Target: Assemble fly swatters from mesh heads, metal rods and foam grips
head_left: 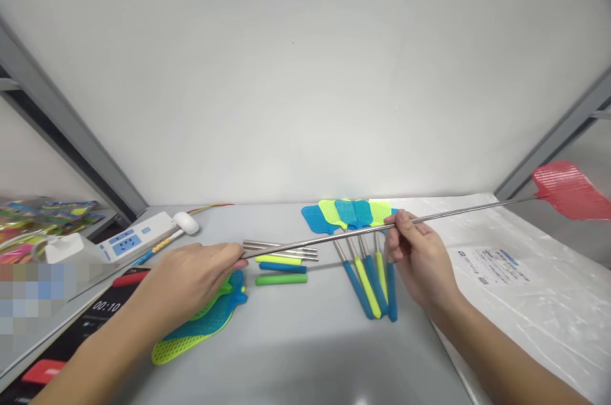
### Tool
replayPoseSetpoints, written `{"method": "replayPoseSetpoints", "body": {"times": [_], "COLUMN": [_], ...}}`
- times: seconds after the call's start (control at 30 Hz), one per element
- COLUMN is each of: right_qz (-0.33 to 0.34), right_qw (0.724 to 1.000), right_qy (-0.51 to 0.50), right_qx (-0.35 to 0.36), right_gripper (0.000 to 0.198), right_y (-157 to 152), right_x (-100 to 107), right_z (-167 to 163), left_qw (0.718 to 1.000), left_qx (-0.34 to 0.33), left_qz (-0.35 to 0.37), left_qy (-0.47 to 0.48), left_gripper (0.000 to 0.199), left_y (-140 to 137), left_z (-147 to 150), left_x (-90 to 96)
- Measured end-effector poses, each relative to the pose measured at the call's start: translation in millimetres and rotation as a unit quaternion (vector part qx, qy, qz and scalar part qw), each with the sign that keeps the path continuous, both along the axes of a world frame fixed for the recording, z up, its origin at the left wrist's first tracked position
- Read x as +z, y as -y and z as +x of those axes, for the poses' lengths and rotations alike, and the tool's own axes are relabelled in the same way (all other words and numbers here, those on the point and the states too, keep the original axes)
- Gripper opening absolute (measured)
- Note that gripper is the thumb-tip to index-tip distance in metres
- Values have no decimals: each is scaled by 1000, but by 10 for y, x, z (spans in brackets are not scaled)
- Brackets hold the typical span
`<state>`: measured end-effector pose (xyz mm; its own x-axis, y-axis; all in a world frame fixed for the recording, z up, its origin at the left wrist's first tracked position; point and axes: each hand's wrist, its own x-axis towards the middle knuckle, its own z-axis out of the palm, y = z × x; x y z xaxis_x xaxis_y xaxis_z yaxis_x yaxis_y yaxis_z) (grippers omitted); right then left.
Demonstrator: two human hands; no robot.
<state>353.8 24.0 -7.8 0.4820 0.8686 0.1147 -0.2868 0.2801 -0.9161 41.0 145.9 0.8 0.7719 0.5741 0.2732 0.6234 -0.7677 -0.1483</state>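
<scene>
A fly swatter with a red head [568,188] stretches across the view on a long, extended metal rod [334,236]. My left hand [195,274] is closed around the rod's left end; whatever part lies inside the fist is hidden. Thumb and fingers of my right hand [422,258] pinch the rod nearer the red head. Below the rod, several short metal tubes [308,253] lie beside yellow, blue and green handles [281,279]. Loose blue and yellow-green swatter heads [229,303] are stacked under my left hand. Several assembled swatters [365,287] are fanned out beside my right hand.
White plastic wrapping [525,316] with a printed label covers the right side of the table. On the left are a power strip [138,236], a white computer mouse [186,223], a dark screen [93,319] showing a timer, and colourful plastic packages [48,217].
</scene>
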Motion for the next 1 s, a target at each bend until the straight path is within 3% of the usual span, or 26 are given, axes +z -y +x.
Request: {"method": "replayPoseSetpoints", "body": {"times": [0.23, 0.43, 0.57, 0.8, 1.0], "right_qz": [3, -8, -26, -91, -114], "right_qw": [1000, 994, 993, 989, 988], "right_qy": [-12, -94, -108, -94, -93], "right_qx": [10, -54, -40, 68, 40], "right_gripper": [29, 27, 24, 27, 28], "right_y": [-50, -143, -179, -159, -149], "right_x": [-20, -79, -127, -291, -288], "right_z": [40, 174, 169, -126, -82], "left_qw": [999, 992, 991, 990, 985], "left_qx": [-10, 2, 1, -24, -50], "left_qz": [21, 93, 104, 121, 150], "left_qy": [40, 81, 87, 73, 66], "left_gripper": [33, 34, 31, 28, 31], "left_y": [-176, -319, -263, -71, -54], "left_z": [-124, -298, -268, -62, -77], "left_x": [-51, -78, -50, -98, -104]}}
